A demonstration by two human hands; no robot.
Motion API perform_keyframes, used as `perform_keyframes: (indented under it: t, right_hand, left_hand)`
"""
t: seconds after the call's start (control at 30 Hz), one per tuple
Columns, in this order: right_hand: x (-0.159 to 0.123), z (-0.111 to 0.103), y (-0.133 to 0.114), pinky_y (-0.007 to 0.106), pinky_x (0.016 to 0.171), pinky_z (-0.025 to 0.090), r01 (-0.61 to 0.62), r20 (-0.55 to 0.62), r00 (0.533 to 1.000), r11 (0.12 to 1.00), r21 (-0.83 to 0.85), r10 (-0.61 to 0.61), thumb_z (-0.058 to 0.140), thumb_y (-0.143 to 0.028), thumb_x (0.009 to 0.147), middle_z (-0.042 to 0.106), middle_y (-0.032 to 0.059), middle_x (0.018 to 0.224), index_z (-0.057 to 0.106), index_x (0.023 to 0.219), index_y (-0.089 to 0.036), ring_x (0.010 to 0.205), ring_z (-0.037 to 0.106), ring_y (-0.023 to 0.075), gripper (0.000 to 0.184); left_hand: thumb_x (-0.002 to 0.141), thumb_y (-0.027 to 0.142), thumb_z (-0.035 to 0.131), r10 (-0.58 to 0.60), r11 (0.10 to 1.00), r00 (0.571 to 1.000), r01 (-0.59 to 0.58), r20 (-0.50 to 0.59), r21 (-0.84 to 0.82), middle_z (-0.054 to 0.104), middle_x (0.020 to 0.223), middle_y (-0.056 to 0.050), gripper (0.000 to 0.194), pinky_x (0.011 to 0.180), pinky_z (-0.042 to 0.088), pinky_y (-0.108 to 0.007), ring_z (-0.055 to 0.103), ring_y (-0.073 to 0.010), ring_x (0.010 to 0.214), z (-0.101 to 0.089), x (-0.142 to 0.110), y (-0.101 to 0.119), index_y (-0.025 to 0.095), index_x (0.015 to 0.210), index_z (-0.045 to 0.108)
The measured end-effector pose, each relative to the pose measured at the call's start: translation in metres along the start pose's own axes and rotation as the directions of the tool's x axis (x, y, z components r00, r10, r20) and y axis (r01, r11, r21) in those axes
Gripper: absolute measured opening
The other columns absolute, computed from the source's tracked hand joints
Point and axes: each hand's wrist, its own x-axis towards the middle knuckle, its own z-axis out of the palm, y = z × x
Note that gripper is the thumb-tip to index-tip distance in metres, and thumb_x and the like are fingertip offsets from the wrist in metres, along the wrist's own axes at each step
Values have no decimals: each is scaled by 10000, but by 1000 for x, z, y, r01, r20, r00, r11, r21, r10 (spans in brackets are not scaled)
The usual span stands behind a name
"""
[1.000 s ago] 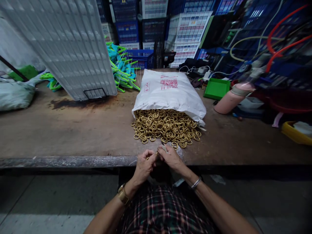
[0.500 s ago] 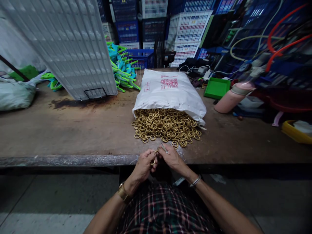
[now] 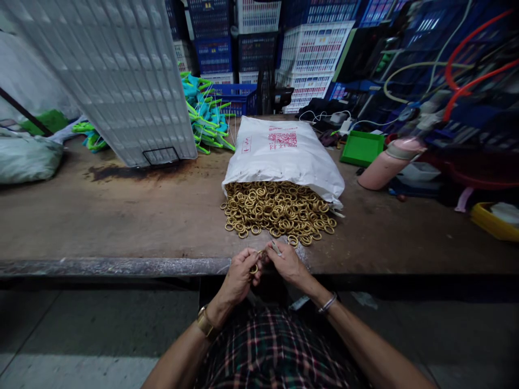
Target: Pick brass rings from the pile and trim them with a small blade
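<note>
My left hand (image 3: 240, 273) is closed on brass-coloured rings at the table's front edge. One ring (image 3: 253, 268) hangs below its fingers, and part of another shows at the fingertips. Close beside it, my right hand (image 3: 287, 263) is closed on a slim, pointed metal tool (image 3: 276, 248) whose exact kind I cannot make out. Its fingertips are near the ring in my left hand; whether they touch is unclear. Just beyond both hands, a heap of brass-coloured rings (image 3: 279, 210) spills from the mouth of a white sack (image 3: 279, 156) with red print.
A ribbed translucent panel (image 3: 133, 81) leans at the left, with green hangers (image 3: 208, 119) behind it. A green tray (image 3: 362, 148) and a pink bottle (image 3: 383, 168) stand right of the sack. Stacked crates (image 3: 316, 48) line the back of the wooden table (image 3: 121, 221).
My right hand has shifted slightly right, away from my left fingertips, with the pointed tool still in it. My left hand keeps its hold on the rings. The whole view has shifted slightly.
</note>
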Motion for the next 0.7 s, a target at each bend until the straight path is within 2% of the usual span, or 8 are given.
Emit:
perform_keyframes:
  t: [0.13,0.23,0.6,0.7]
  right_hand:
    - [-7,0,1,219,518,286,97,81,994,952,-292,-77,389,-216,787,537,-6,586,523,705,-184,531,454,109,160]
    - [-10,2,0,223,535,270,155,136,985,900,-407,-108,404,-148,743,582,5,637,557,804,-192,566,485,118,171]
    - [-10,4,0,237,531,237,121,137,989,836,-534,-56,396,-137,732,626,29,686,563,932,-179,585,515,138,264]
    - [-9,2,-4,239,545,248,133,183,982,826,-549,-36,399,-129,724,635,39,712,563,949,-174,613,528,146,281]
  left_hand:
    - [731,450,580,51,997,999,-50,-17,57,485,600,41,308,372,277,-154,405,-39,425,-1,1,-2,158,757,487]
    - [733,472,566,80,990,997,-78,-21,114,486,597,41,321,379,284,-155,409,-43,431,-2,1,-4,162,751,485]
    - [750,502,522,102,969,993,-88,-52,230,484,581,43,337,383,295,-157,410,-49,422,-3,2,-5,168,744,473]
    - [759,504,509,117,950,992,-97,-49,296,481,581,41,340,388,317,-158,414,-52,427,-3,1,-4,169,730,463]
